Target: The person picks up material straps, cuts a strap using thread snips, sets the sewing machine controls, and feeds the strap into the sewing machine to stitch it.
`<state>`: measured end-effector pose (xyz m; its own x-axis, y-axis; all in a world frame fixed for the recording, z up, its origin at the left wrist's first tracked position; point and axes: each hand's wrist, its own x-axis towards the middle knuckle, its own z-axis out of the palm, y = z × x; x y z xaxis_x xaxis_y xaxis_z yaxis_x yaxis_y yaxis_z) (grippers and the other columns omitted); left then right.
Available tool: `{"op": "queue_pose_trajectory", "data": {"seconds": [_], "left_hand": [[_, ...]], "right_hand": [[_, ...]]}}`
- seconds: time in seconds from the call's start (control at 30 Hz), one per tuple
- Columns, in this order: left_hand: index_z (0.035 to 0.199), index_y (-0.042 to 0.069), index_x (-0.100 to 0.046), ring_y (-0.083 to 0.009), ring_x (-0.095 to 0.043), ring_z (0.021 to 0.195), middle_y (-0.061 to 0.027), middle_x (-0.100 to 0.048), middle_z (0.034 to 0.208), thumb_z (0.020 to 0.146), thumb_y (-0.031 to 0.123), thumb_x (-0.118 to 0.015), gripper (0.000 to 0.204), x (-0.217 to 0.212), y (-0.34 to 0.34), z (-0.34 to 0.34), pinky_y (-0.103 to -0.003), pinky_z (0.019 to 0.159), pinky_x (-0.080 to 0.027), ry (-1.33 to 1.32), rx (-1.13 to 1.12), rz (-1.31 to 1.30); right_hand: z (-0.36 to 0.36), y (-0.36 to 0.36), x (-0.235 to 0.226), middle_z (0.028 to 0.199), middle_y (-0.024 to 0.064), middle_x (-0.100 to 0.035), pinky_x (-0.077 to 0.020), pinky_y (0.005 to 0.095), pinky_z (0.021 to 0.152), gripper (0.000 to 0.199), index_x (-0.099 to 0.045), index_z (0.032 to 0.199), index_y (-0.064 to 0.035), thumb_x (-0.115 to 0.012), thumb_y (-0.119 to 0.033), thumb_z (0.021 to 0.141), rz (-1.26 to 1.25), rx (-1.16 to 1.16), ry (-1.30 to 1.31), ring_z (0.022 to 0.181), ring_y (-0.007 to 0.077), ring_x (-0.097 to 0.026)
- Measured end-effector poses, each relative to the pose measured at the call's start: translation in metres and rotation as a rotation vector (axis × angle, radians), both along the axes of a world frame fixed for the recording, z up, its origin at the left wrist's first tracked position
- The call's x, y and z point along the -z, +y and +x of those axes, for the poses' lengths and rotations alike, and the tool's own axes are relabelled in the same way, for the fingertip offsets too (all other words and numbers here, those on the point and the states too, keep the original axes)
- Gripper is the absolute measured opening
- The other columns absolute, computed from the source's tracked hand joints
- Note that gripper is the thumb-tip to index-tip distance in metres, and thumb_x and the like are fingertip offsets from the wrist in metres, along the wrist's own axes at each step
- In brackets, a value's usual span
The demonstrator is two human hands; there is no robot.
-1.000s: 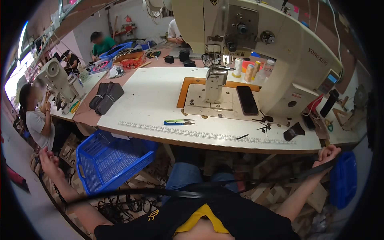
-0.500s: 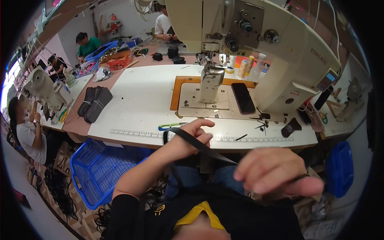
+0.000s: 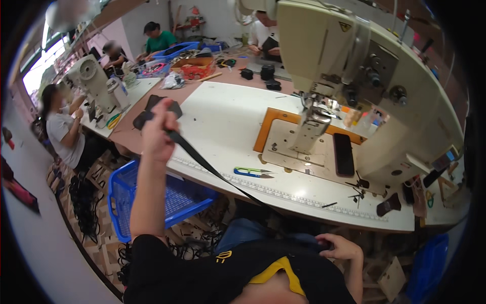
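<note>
Left hand (image 3: pixel 158 133): raised above the table's left edge, fist clenched on one end of a black strap (image 3: pixel 212 169)
Strap: runs taut down across the white table (image 3: pixel 228 116) front edge
Thread snips (image 3: pixel 252 173): near front edge
Right hand (image 3: pixel 340 247): at the waist, gripping the strap's other end

- A small yellow triangular warning label (image 3: pixel 346 26) is stuck high on the cream sewing machine (image 3: pixel 324 55).
- A dark, flat phone with its black screen (image 3: pixel 343 154) is laid on the machine bed.
- A small control panel (image 3: pixel 449 154) is seen at the machine's right end, too small to be made out.
</note>
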<state>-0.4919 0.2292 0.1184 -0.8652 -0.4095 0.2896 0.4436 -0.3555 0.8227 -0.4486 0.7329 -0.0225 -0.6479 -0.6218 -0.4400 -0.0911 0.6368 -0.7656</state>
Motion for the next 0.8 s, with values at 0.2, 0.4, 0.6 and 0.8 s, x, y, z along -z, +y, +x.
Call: {"op": "queue_pose_trajectory", "data": {"seconds": [0.2,0.4,0.6,0.8], "left_hand": [[0.104,0.002,-0.051,-0.0050,-0.041,0.053,0.0038,-0.041,0.058,0.096,0.022,-0.041,0.024,0.027,0.122,0.019,-0.021,0.050,-0.034,-0.208,0.360,-0.650],[0.091,0.003,-0.055,-0.0162,-0.050,0.069,-0.0064,-0.050,0.069,0.096,0.033,-0.039,0.034,0.094,0.161,0.056,-0.030,0.064,-0.042,-0.283,0.894,-0.891],[0.118,0.003,-0.050,-0.0077,-0.049,0.075,-0.0017,-0.055,0.092,0.089,0.023,-0.056,0.035,0.149,0.136,0.070,-0.024,0.066,-0.042,-0.436,0.989,-0.796],[0.131,0.002,-0.039,-0.0109,-0.052,0.075,-0.0094,-0.057,0.111,0.095,0.043,-0.037,0.054,0.102,0.149,0.004,-0.020,0.069,-0.044,-0.281,0.916,-0.151]], "right_hand": [[-0.049,-0.097,-0.083,0.117,0.0139,-0.055,-0.0306,0.0329,0.100,0.082,-0.036,0.133,-0.0004,-0.074,-0.037,0.070,-0.679,0.027,0.218,0.112,0.0207,-0.049],[-0.079,-0.220,-0.104,0.088,0.0151,-0.062,-0.0470,0.0286,0.061,0.052,-0.031,0.131,-0.0030,-0.056,-0.012,0.086,-1.066,0.110,-0.428,0.062,0.0193,-0.059],[-0.103,-0.200,-0.105,0.071,0.0074,-0.055,-0.0400,0.0227,0.046,0.019,-0.051,0.104,-0.0016,-0.050,-0.008,0.087,-1.113,0.450,-0.202,0.048,0.0138,-0.049],[-0.025,-0.179,-0.080,0.065,-0.0002,-0.050,-0.0358,0.0171,0.046,0.020,-0.055,0.105,-0.0033,-0.040,-0.008,0.092,-0.730,0.088,-0.185,0.047,0.0042,-0.043]]}}
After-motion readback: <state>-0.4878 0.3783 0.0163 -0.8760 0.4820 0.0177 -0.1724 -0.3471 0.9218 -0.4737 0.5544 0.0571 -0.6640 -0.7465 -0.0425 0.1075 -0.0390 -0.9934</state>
